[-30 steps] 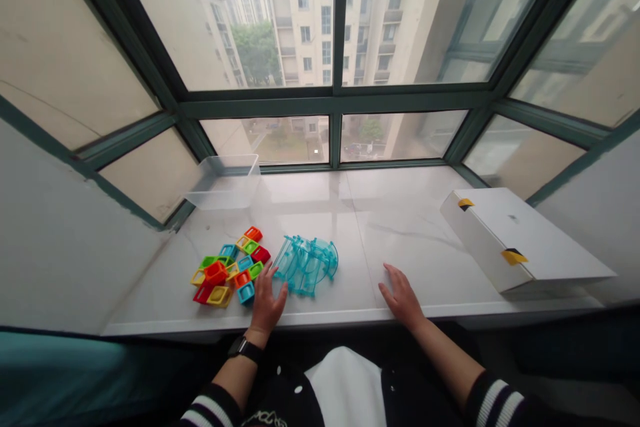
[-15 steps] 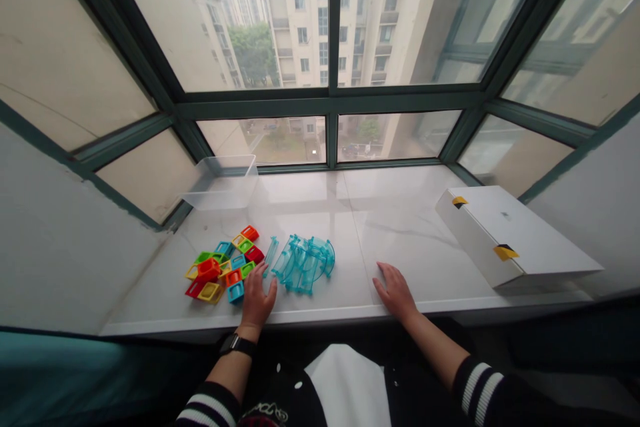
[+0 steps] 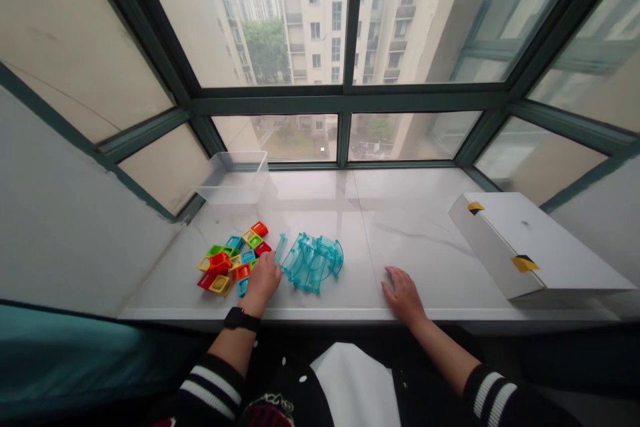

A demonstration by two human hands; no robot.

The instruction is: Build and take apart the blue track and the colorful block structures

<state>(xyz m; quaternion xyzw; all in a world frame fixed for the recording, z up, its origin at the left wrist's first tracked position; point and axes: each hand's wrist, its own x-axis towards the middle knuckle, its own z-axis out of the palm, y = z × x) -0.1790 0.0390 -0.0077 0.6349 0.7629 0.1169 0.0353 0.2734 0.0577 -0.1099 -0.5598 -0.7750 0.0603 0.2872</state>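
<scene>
From my remote seat, I have the left hand [image 3: 262,283] bent over the right edge of the coloured blocks [image 3: 219,261], its fingers curled narrow beside the near end of a loose teal strip [image 3: 281,249]. I can't tell whether it pinches anything; the fingertips hide that from me. The right hand [image 3: 404,295] rests on the sill [image 3: 395,213], fingers loosely spread, holding nothing, well apart from all the pieces.

Half a second ago the left hand lay flatter and nearer me; it has since reached farther in and drawn its fingers together. A second ago I couldn't make out the strip as a separate piece — now a gap shows between it and the teal pile [image 3: 311,265]. I take that to mean the work in hand is centred on this one strip.

The strip lies between blocks and pile; its long axis runs away from me, the far end pointing towards the window and leaning slightly right. Farther out, a clear tub [image 3: 233,195] stands back left, and a white box [image 3: 560,247] sits far right.
</scene>
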